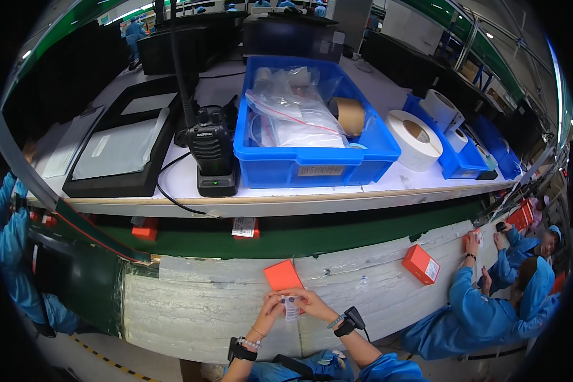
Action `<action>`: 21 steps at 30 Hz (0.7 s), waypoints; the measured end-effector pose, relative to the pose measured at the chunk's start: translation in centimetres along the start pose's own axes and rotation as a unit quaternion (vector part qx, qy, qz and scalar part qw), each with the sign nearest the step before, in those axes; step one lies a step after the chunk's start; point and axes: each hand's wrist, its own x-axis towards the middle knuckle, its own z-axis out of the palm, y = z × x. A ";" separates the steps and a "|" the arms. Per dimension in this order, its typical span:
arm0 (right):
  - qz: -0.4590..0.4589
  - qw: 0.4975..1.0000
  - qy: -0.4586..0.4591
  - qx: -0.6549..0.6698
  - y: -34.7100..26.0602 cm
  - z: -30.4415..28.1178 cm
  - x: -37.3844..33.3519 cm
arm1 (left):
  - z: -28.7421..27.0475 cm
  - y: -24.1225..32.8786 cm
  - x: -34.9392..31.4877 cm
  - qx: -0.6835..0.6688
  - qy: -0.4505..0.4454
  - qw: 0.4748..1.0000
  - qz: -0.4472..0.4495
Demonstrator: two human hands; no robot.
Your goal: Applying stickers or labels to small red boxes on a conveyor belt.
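Observation:
My left hand (270, 313) and my right hand (312, 304) meet over the near part of the covered bench. Pinched between the fingertips of both is a small whitish, see-through plastic piece (291, 312) that hangs down; it is too small to tell its kind. Two dark spots show at its upper edge, by the fingertips. Just beyond my fingers, an orange-red box (282, 274) lies on the bench, partly hidden by them. Each of my wrists wears a black strap device and a bracelet.
Another orange-red box (421, 265) lies to the right, near co-workers in blue (484, 305). Beyond, a green conveyor belt (337, 233) carries a labelled box (245, 228). The shelf above holds a walkie-talkie (213, 149), a blue bin (312, 167) of plastic bags and a label roll (416, 140).

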 end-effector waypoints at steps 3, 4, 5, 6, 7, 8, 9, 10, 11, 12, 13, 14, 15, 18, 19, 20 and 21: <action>-0.183 0.983 -0.003 0.013 0.9 1.4 0.5 | 0.7 1.6 0.0 -0.338 0.050 0.927 -0.155; -0.183 0.983 -0.002 0.014 1.0 1.5 0.5 | 0.7 2.2 0.2 -0.398 0.066 0.897 -0.180; -0.209 0.978 0.006 -0.008 0.6 1.7 0.4 | 0.6 2.6 0.3 -0.456 0.083 0.862 -0.205; -0.236 0.971 0.013 -0.030 0.2 1.8 0.3 | 0.3 2.8 0.5 -0.456 0.084 0.862 -0.205; -0.235 0.971 0.012 -0.030 -0.2 1.6 0.1 | -0.1 2.9 0.7 -0.472 0.132 0.849 -0.199; -0.251 0.966 0.010 -0.058 -0.7 1.0 -0.3 | -0.5 2.9 0.8 -0.487 0.180 0.833 -0.193; -0.268 0.960 0.007 -0.086 -1.0 0.4 -0.6 | -1.4 2.0 0.7 -0.487 0.181 0.832 -0.193; -0.267 0.960 0.008 -0.087 -1.0 -0.6 -0.8 | -2.4 0.5 0.6 -0.386 0.202 0.886 -0.158; -0.238 0.971 0.029 0.005 -0.5 -1.8 -0.6 | -3.4 -1.1 0.5 -0.279 0.221 0.927 -0.120; -0.207 0.972 0.051 0.096 -0.3 -2.7 -0.4 | -4.2 -2.4 0.1 -0.279 0.220 0.927 -0.121; -0.206 0.972 0.051 0.097 -0.5 -3.2 -0.2 | -4.9 -2.8 -0.3 -0.091 0.205 0.966 -0.127; -0.198 0.979 0.040 -0.009 -0.9 -3.6 0.0 | -5.2 -3.2 -0.5 0.100 0.182 0.970 -0.129; -0.187 0.975 0.028 -0.115 -0.9 -3.9 0.3 | -5.3 -3.7 -1.1 0.157 0.133 0.969 -0.136; -0.209 0.952 -0.004 -0.226 -0.2 -2.9 1.7 | -4.6 -5.8 -1.9 0.271 -0.011 0.957 -0.104; -0.209 0.952 -0.004 -0.226 0.1 -2.7 2.1 | -3.9 -5.2 -1.9 0.280 -0.026 0.951 -0.128; -0.178 0.957 -0.005 -0.231 0.6 -2.4 2.5 | -3.7 -5.3 -2.0 0.280 -0.026 0.951 -0.127; -0.146 0.961 -0.006 -0.235 1.1 -2.3 2.8 | -3.5 -5.5 -2.1 0.299 -0.034 0.946 -0.124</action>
